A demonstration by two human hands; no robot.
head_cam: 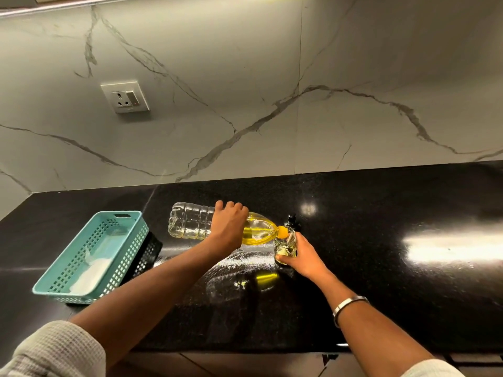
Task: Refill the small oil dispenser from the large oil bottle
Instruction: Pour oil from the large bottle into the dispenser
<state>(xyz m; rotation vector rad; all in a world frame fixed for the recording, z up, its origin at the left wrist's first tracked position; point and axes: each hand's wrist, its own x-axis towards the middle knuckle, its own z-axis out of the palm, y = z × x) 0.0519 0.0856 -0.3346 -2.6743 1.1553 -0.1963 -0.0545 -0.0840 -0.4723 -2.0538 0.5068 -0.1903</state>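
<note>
Large clear plastic oil bottle (196, 223): tipped sideways over the black counter (381, 268), yellow neck at the dispenser's mouth.
Left hand (228, 227): fingers wrapped over the bottle's middle.
Small clear glass dispenser (284, 247): upright on the counter, under the bottle's neck.
Right hand (304, 257): fingers curled around the dispenser.
Teal plastic basket (65, 281): left of the bottle.

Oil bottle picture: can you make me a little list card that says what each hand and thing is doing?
left hand: grips the big oil bottle, tipped on its side
bottle mouth: yellow neck at the small glass dispenser rim
right hand: holds the dispenser upright on the black counter
dark pump top: stands behind the dispenser
teal basket: far left, something white inside
</note>
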